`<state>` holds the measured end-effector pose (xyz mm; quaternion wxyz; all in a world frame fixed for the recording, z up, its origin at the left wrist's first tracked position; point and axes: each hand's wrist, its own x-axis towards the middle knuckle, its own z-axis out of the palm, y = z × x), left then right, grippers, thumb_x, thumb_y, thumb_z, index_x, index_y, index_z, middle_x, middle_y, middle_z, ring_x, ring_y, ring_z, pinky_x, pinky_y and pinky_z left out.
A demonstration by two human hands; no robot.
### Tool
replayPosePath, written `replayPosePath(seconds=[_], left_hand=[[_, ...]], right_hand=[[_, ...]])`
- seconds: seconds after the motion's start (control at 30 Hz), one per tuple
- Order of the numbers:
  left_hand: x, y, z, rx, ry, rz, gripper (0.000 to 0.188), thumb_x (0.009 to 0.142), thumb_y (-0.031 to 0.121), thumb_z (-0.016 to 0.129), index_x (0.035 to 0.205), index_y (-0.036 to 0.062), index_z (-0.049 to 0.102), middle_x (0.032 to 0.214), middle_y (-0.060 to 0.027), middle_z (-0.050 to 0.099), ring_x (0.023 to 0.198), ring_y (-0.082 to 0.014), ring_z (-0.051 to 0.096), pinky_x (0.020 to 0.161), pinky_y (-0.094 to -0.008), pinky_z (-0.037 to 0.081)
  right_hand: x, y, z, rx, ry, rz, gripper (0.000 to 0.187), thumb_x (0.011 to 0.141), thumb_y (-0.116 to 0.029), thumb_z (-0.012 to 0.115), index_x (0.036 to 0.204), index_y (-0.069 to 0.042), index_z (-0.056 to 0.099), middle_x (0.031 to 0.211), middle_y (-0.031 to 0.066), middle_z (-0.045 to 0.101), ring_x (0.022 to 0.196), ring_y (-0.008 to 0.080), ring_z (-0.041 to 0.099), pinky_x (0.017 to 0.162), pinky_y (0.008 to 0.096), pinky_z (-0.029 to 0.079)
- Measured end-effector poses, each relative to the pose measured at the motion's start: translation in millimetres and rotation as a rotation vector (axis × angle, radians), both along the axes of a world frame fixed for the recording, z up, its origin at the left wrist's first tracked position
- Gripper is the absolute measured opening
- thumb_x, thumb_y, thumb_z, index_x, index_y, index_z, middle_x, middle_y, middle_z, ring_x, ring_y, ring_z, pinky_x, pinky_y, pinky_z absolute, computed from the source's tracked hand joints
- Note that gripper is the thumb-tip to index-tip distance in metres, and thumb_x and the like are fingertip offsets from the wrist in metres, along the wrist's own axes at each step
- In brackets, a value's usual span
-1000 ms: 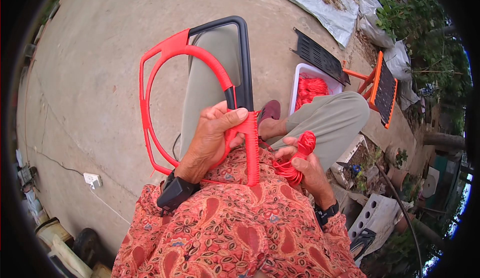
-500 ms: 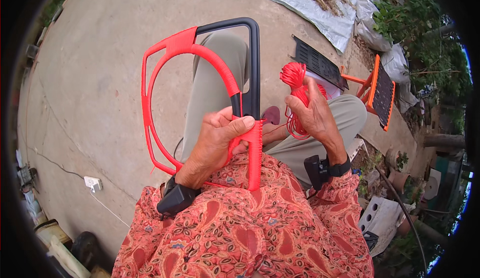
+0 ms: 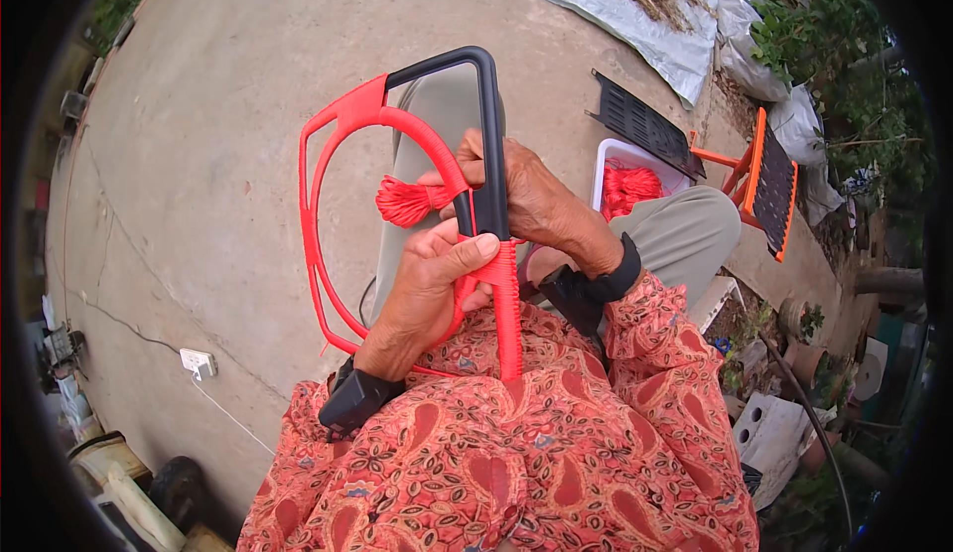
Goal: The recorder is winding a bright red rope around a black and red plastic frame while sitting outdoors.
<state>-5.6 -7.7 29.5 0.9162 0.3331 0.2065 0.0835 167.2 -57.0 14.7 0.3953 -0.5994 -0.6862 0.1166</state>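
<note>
A black tubular frame point(image 3: 487, 105), partly wrapped in tight red cord, rises from my lap; it has a rounded inner hoop and straight outer bars. My left hand point(image 3: 415, 284) is closed on the frame, its thumb pressed where the red wrapping meets bare black tube. Reaching around the straight black bar, my right hand point(image 3: 541, 200) has its fingers partly hidden behind it. A bundle of red cord point(image 3: 404, 202) sticks out at those fingers, inside the hoop, and the right hand appears to grip its end.
Beyond my right knee stands a white bin point(image 3: 599, 180) with more red cord point(image 3: 631, 187) in it. Near it are a black slatted panel point(image 3: 645, 123) and an orange-framed stool point(image 3: 759, 180). A white power strip point(image 3: 198, 362) with a cable lies on the concrete at left.
My right hand has moved left with the cord bundle, from beside the right knee to behind the black bar. The bin's red cord now shows. My left hand keeps its hold.
</note>
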Motion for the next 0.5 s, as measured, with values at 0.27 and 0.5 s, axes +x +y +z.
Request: replayPosePath(seconds=[0.27,0.5], left_hand=[[5,8,-7,-0.089,0.057,0.006,0.019,0.091,0.013,0.062,0.102,-0.0019,0.057,0.073,-0.0063,0.062,0.049,-0.0081,0.051,0.039,-0.0195,0.036],[7,7,-11,-0.071,0.062,0.014,0.020,0.091,0.013,0.062,0.103,-0.0021,0.057,0.073,-0.0067,0.063,0.051,-0.0076,0.052,0.039,-0.0187,0.036]], right_hand=[[-3,-23,12,-0.446,0.815,-0.117,0.027,0.090,-0.012,0.055,0.112,0.001,0.062,0.094,0.0064,0.065,0.086,0.0106,0.060,0.077,0.0265,0.049],[-14,-81,15,-0.457,1.057,-0.262,0.025,0.086,-0.010,0.068,0.109,-0.001,0.064,0.078,-0.0024,0.059,0.071,0.0036,0.053,0.063,0.0207,0.044]])
